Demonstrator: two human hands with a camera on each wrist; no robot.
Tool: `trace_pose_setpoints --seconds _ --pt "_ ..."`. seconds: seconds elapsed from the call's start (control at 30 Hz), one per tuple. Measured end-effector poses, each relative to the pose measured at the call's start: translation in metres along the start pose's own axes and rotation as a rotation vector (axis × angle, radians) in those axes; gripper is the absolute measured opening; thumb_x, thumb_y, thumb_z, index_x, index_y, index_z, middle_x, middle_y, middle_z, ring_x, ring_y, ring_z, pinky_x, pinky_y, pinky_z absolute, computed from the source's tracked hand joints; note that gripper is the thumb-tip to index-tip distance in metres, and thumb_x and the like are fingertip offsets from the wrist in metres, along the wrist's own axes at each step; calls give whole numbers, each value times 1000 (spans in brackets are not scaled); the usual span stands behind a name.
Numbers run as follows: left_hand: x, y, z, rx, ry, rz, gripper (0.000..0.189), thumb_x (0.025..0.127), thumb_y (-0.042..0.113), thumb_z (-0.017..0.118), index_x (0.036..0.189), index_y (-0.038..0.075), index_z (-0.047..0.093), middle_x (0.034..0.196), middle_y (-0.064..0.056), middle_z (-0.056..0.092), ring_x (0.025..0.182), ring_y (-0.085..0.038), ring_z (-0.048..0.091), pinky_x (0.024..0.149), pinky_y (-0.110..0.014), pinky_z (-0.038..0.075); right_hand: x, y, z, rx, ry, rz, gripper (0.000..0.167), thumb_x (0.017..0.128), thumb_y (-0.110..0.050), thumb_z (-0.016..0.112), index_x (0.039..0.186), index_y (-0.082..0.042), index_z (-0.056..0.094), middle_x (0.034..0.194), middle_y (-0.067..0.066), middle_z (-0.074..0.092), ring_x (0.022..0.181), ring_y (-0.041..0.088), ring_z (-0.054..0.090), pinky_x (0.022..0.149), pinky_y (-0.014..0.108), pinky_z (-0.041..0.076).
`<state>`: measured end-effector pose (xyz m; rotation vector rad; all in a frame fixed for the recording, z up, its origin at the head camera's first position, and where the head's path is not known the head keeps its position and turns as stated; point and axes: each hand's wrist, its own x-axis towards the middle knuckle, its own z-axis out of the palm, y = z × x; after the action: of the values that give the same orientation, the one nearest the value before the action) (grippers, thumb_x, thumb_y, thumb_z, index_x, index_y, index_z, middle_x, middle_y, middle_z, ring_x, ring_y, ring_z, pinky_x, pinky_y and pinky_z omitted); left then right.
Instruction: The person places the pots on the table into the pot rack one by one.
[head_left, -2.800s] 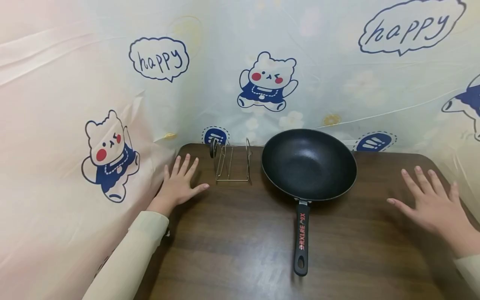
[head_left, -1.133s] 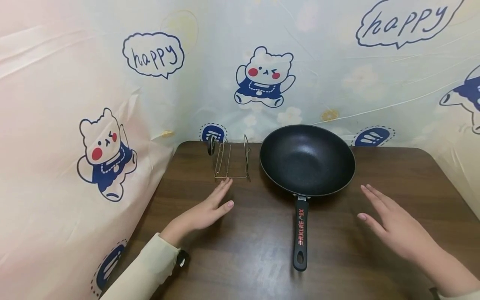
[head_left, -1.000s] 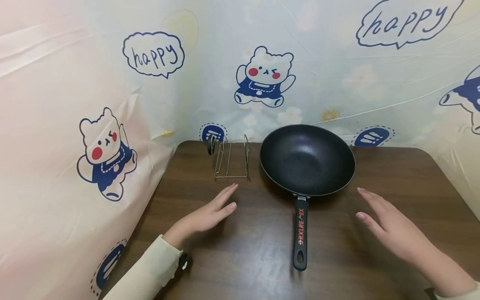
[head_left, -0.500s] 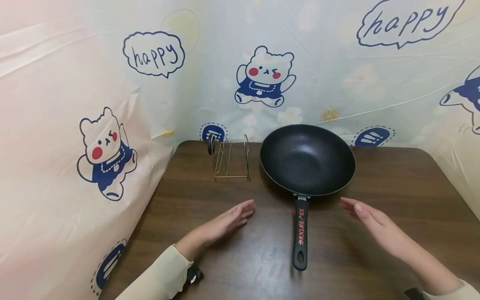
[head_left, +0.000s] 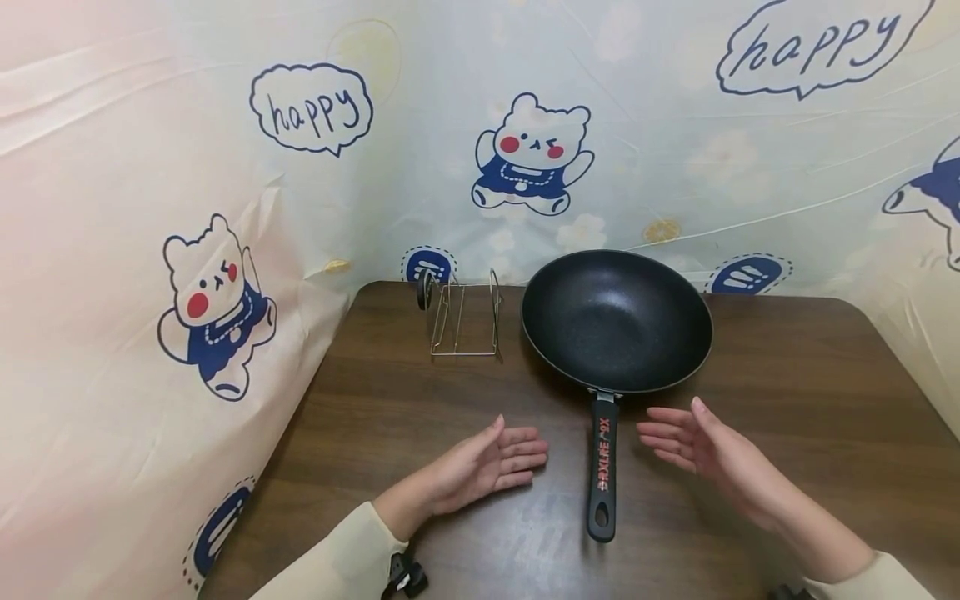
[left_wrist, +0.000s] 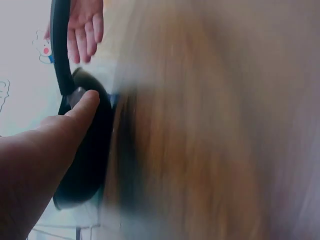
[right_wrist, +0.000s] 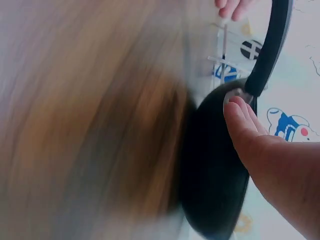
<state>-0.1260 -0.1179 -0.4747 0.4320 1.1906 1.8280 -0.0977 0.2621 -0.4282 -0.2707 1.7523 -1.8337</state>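
Observation:
A black wok (head_left: 615,325) sits toward the back of the brown table, its black handle (head_left: 602,475) with red lettering pointing at me. To the left of the handle is my left hand (head_left: 483,467), palm turned up and fingers straight, holding nothing. On the handle's other side my right hand (head_left: 708,446) also shows its palm, fingers extended toward the handle and apart from it. Each wrist view shows a thumb in front of the wok, such as the left thumb (left_wrist: 82,112) and the right thumb (right_wrist: 242,120); the other fingers are hidden there.
A wire rack (head_left: 465,321) with a round black piece (head_left: 425,290) at its left end stands left of the wok. Behind the wooden table (head_left: 375,400) hangs a printed cloth (head_left: 427,167), which also covers the left and right sides.
Both hands have come inward from the table's sides toward the wok handle, and their palms have turned up. The wok and rack have stayed put.

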Motion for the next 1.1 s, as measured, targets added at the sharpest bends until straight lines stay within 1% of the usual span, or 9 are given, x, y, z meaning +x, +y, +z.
trace_pose_setpoints --seconds 0.13,0.2,0.33,0.43,0.5,0.73,0.83,0.97,1.1 --pt "4 -5 9 -78 -27 -25 85 103 59 27 154 -6 11 157 -28 23 144 -36 28 115 -47 25 7 2 5 215 -34 28 80 105 -54 14 153 11 10 150 20 42 134 23 48 106 31 41" --pt "5 -7 13 -105 -47 -31 85 103 59 27 154 -7 10 156 -28 24 144 -37 29 115 -46 26 10 4 7 290 -38 37 82 105 -55 17 153 11 6 152 23 38 135 24 46 107 34 39" --pt "8 -10 24 -147 -75 -50 84 104 58 29 154 -8 11 155 -29 26 143 -37 32 115 -45 28 17 5 13 390 -48 39 82 106 -53 20 152 11 0 150 23 41 136 26 45 110 38 35" --pt "12 -13 32 -163 -76 -58 82 104 56 32 154 -7 14 154 -28 30 141 -36 35 114 -44 30 22 6 17 439 -43 47 81 106 -51 21 152 11 -3 148 21 44 133 24 48 111 39 34" --pt "15 -15 38 -167 -72 -56 80 104 53 34 153 -7 16 152 -28 33 140 -36 37 113 -44 31 25 7 19 461 -40 54 80 107 -51 21 152 10 -4 150 23 40 131 23 50 112 41 32" --pt "19 -18 56 -198 -56 -47 73 105 45 39 150 -11 24 149 -32 36 136 -41 40 111 -45 34 35 9 27 504 -35 75 81 106 -52 20 152 9 -7 158 32 6 131 21 48 113 43 29" --pt "19 -18 61 -210 -62 -55 70 105 43 40 149 -11 27 148 -32 37 135 -42 41 110 -46 35 37 10 30 507 -35 67 80 107 -51 19 152 10 -8 157 33 2 132 21 48 113 42 31" --pt "20 -18 66 -228 -76 -72 67 106 40 40 148 -11 27 145 -31 42 132 -39 46 109 -47 36 41 11 31 531 -38 57 78 108 -48 19 151 11 -8 157 33 10 131 22 49 110 39 36" --pt "20 -18 69 -245 -70 -76 64 106 37 40 148 -10 29 141 -30 46 127 -35 51 108 -47 38 45 13 31 603 -61 47 73 109 -43 22 152 10 -4 150 27 38 135 28 46 110 40 36"
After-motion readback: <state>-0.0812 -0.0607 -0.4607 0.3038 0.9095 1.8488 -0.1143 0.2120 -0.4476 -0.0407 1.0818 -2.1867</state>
